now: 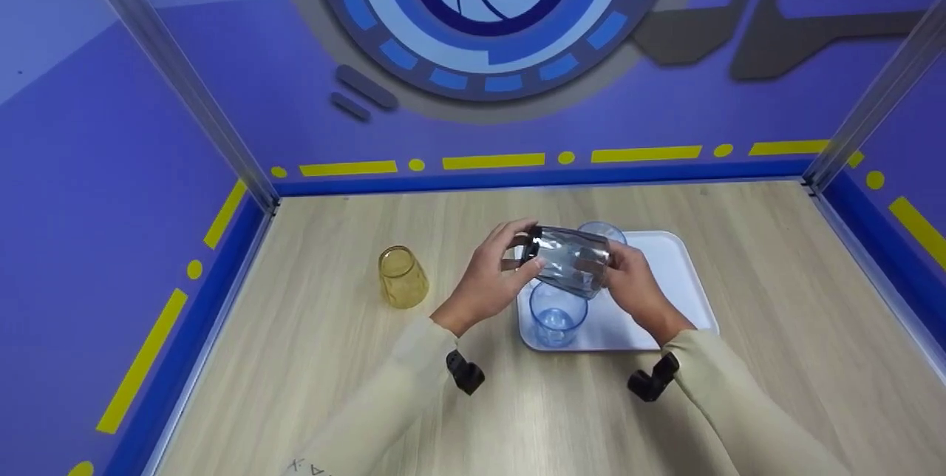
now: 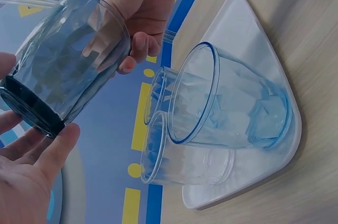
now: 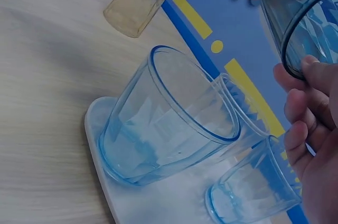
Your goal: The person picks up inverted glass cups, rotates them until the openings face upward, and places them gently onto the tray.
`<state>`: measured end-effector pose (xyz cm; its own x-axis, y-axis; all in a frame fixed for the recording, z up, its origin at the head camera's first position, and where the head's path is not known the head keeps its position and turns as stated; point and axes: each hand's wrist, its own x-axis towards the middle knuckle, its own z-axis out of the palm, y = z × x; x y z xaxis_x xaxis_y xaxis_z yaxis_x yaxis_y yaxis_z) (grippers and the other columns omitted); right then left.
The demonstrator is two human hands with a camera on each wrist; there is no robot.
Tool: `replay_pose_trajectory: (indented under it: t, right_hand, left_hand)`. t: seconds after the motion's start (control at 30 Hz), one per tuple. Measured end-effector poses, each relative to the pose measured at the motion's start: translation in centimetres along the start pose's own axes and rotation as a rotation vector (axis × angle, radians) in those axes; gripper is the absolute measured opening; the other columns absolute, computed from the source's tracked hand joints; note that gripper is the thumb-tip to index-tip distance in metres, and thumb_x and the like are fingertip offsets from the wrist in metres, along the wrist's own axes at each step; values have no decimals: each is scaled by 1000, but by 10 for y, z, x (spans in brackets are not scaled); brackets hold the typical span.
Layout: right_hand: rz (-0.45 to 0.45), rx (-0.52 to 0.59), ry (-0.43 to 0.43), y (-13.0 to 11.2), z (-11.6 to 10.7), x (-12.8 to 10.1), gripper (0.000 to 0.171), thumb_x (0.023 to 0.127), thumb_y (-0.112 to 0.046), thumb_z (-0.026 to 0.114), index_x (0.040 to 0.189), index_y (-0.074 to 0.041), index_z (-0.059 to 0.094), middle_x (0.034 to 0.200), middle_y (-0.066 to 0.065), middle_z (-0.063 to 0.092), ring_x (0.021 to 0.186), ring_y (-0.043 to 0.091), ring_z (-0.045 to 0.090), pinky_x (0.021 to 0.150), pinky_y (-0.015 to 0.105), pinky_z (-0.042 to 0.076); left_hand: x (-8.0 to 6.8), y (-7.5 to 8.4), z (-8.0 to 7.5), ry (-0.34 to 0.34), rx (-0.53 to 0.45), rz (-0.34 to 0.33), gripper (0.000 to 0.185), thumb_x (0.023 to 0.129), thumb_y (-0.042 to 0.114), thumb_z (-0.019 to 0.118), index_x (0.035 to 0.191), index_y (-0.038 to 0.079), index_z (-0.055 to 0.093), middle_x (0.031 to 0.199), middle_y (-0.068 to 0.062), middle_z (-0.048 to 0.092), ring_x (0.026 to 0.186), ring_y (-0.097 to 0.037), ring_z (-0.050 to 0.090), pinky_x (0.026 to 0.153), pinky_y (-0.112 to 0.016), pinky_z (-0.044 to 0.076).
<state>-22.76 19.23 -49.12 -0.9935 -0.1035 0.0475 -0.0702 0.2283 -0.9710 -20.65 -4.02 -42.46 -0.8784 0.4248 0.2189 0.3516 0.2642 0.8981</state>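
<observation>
Dark grey cup [image 1: 567, 260] on its side in the air, held between both hands above the white tray [image 1: 684, 269]. Left hand [image 1: 491, 280] fingers curled round the base end, right hand [image 1: 634, 285] gripping the rim end. Below the hands: blue cup [image 1: 556, 315] upright on the tray, two more clear cups [image 2: 185, 155] behind it. Yellow cup [image 1: 403, 276] upside down on the table [image 1: 295, 358], left of left hand, well apart.

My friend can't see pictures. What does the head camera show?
Two hands, left and right, hold a dark glass sideways above a white tray with blue glasses. A yellow glass stands upside down to the left.
</observation>
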Motion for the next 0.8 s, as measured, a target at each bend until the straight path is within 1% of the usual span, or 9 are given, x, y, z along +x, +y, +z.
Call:
replay_pose_trajectory:
  t: [0.03,0.2,0.37,0.43,0.5,0.6,0.67,0.73,0.8]
  right_hand:
    - [-1,6,1,0,-1,0,30,87,10,52,115,6,62,81,-11,68,70,4,59,62,23,49]
    - [2,6,-9,-1,-4,0,21,90,6,53,109,4,62,69,-12,62,61,5,54,55,22,45]
    - [12,21,-27,-4,-6,-1,19,94,-1,55,111,2,63,75,-12,66,65,3,53,58,19,42]
    - [9,25,-33,-5,-7,-1,20,95,-4,56,113,2,63,81,-12,70,69,3,55,61,19,44]
    - [10,25,-31,-6,-7,-2,19,95,-6,58,110,3,63,81,-13,71,71,3,56,63,19,46]
    - [11,9,-23,-7,-8,-3,14,94,-8,60,103,2,63,74,-12,66,67,3,53,61,19,44]
    - [4,-3,-17,-7,-8,-4,11,94,-8,60,97,3,62,68,-9,60,62,4,49,57,20,41]
    - [-5,-15,-10,-8,-9,-4,11,93,-7,61,93,3,60,64,-6,52,58,6,44,55,21,37]
    - [-11,-23,-4,-9,-10,-5,11,93,-7,61,90,3,58,62,-5,49,58,6,42,54,21,36]
  left_hand:
    - [-2,5,-1,0,-10,3,51,96,13,58,143,8,40,141,-11,46,129,-25,51,99,-34,50]
    - [-2,4,-1,-5,-47,10,50,96,12,57,143,7,40,141,-11,45,129,-24,51,99,-32,50]
    - [-2,3,-1,-2,-45,-2,50,97,13,56,143,8,40,141,-10,45,130,-23,50,100,-27,49]
    - [-2,3,-1,1,-46,-5,50,97,14,57,143,9,40,141,-9,45,130,-23,50,100,-28,49]
    - [-2,3,-1,3,-49,-5,50,97,15,57,144,10,40,142,-9,45,130,-23,50,100,-28,50]
    - [-2,2,-1,3,-58,-10,51,96,16,57,144,10,39,142,-9,45,130,-23,50,100,-30,50]
    - [-2,2,-1,3,-59,-14,52,96,16,58,144,11,39,142,-9,45,130,-23,50,100,-30,49]
    - [-2,1,-1,3,-59,-19,52,96,17,58,144,11,39,142,-9,45,131,-24,50,101,-31,49]
    - [-1,1,-1,3,-60,-22,52,96,17,58,144,11,39,142,-9,45,130,-23,50,101,-32,50]
